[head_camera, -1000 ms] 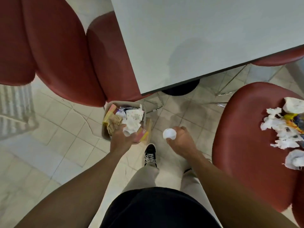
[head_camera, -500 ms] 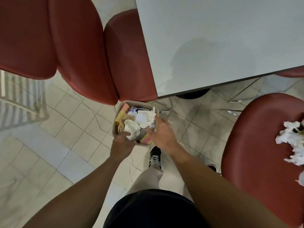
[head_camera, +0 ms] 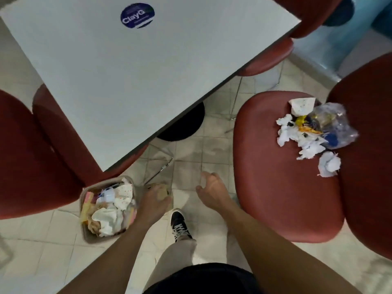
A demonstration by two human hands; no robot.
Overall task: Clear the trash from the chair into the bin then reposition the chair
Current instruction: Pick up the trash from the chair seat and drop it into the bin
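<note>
The small grey bin (head_camera: 86,234) stands on the floor at the table's corner, heaped with white tissues and coloured wrappers. My left hand (head_camera: 153,203) is just right of the bin, its fingers curled over a tan object (head_camera: 162,192) beside the rim. My right hand (head_camera: 212,190) hangs empty with loosely curled fingers between the bin and the red chair (head_camera: 275,198). At the back of the chair's seat lies the trash pile (head_camera: 307,132): crumpled white tissues, a clear plastic bag with yellow and blue wrappers, and a white paper ball (head_camera: 328,164).
A white table (head_camera: 131,77) with a blue round sticker (head_camera: 137,15) fills the upper left, on a black round base (head_camera: 182,128). Other red chairs (head_camera: 31,155) are tucked under it on the left and far side. My shoe (head_camera: 180,227) is on the tiled floor.
My right hand let the white paper ball go into the bin and drew back to the right, empty. My left hand shifted from the bin's near rim to its right side. The view swung right.
</note>
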